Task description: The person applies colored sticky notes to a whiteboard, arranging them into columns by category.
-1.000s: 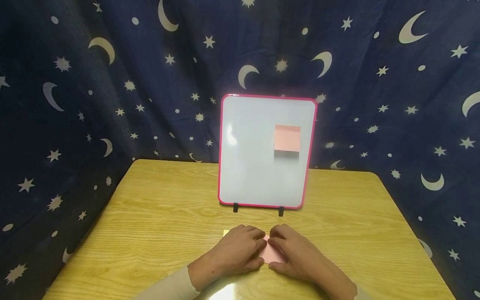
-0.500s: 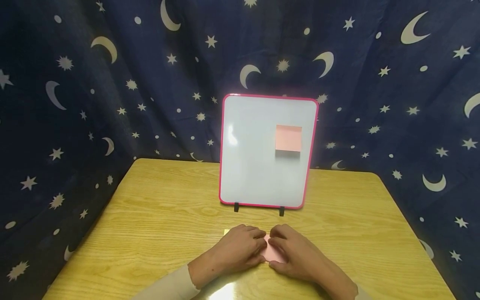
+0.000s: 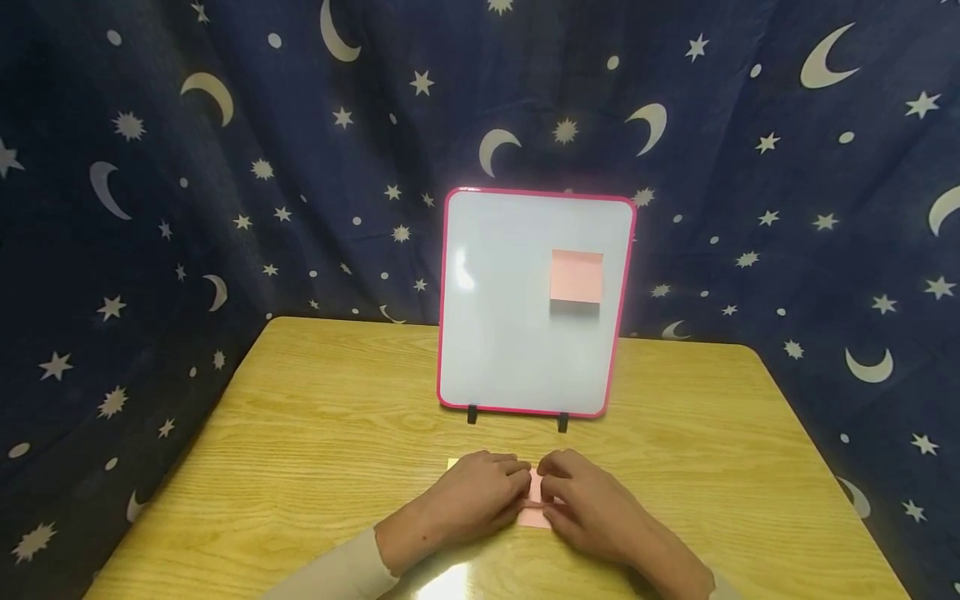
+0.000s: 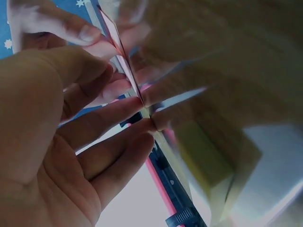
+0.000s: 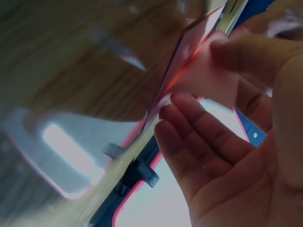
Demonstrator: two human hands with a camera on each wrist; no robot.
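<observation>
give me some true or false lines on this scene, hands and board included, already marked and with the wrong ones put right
1. A pink note is on the upper half of the whiteboard. True.
2. The whiteboard has a green border. False: its frame is pink.
3. The right hand touches the pink paper in front of the whiteboard. True.
4. The left hand is pressed against the whiteboard. False: it is low over the table, beside the pink paper.
5. The dark blue cloth behind the table shows moons and stars. True.
</observation>
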